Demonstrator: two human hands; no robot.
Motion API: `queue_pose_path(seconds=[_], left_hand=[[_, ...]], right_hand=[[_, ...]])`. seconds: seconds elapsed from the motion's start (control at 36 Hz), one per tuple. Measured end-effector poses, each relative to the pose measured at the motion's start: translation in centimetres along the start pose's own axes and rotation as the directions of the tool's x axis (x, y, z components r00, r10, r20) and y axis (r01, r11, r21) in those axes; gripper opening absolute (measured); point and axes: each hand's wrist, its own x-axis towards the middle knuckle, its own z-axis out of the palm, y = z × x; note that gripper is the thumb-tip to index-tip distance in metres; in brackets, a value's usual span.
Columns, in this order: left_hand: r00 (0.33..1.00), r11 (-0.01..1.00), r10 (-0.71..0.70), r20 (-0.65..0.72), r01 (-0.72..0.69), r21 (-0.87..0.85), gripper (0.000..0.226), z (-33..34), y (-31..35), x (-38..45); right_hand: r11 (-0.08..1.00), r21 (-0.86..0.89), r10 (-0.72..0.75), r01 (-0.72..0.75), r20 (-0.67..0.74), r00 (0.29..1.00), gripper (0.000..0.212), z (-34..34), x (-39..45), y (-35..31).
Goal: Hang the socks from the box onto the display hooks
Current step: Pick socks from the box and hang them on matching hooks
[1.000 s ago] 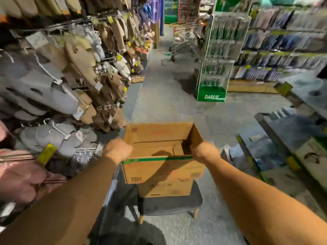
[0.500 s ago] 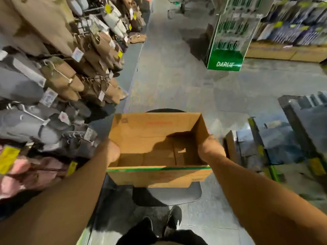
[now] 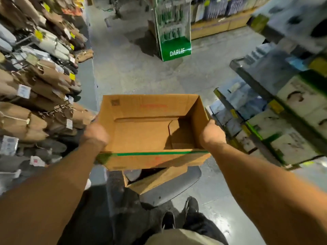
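Observation:
An open brown cardboard box [image 3: 139,110] with a green tape line hangs in the air in front of me, and its inside shows only bare cardboard. My left hand [image 3: 95,134] grips its left wall. My right hand [image 3: 211,134] grips its right wall. On my left, brown and grey socks [image 3: 44,106] with white tags hang in dense rows on display hooks [image 3: 61,109].
Under the box a second cardboard box [image 3: 155,179] sits on a dark round stool [image 3: 177,188]. My feet stand behind it. A green DARLIE stand [image 3: 174,30] is ahead in the aisle. Low shelves with packaged goods [image 3: 283,124] line the right side.
The box has lifted off the lower box and come closer to me. My view tilted down, and the lower box and my feet came into sight.

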Motion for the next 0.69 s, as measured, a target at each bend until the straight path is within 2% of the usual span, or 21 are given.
queue_pose_path(seconds=[0.08, 0.22, 0.36, 0.47, 0.56, 0.69], left_hand=[[0.992, 0.994, 0.105, -0.063, -0.106, -0.009, 0.035, -0.6, 3.6, -0.3], [0.96, 0.962, 0.272, -0.065, -0.271, 0.024, 0.037, -0.2, 12.3, -3.8], [0.866, 0.865, 0.5, -0.024, -0.497, 0.073, 0.034, 2.8, 22.4, -10.2], [0.778, 0.776, 0.627, 0.04, -0.628, 0.059, 0.035, 7.1, 29.0, -16.8], [0.722, 0.717, 0.687, 0.089, -0.692, 0.078, 0.041, 10.7, 32.8, -21.9], [0.666, 0.665, 0.73, 0.154, -0.744, 0.066, 0.033, 18.1, 37.2, -28.8]], right_hand=[[0.991, 0.091, 0.099, -0.094, -0.054, 0.994, 0.034, -1.5, -1.5, 3.7], [0.944, 0.204, 0.287, -0.261, -0.11, 0.952, 0.03, -4.2, -4.4, 12.2], [0.842, 0.288, 0.505, -0.456, -0.122, 0.854, 0.032, -6.0, -8.6, 23.0], [0.736, 0.376, 0.639, -0.563, -0.11, 0.761, 0.031, -7.0, -12.9, 31.7], [0.667, 0.396, 0.717, -0.631, -0.112, 0.688, 0.034, -7.3, -15.7, 37.4], [0.592, 0.393, 0.79, -0.704, -0.107, 0.604, 0.032, -6.1, -17.9, 46.5]])
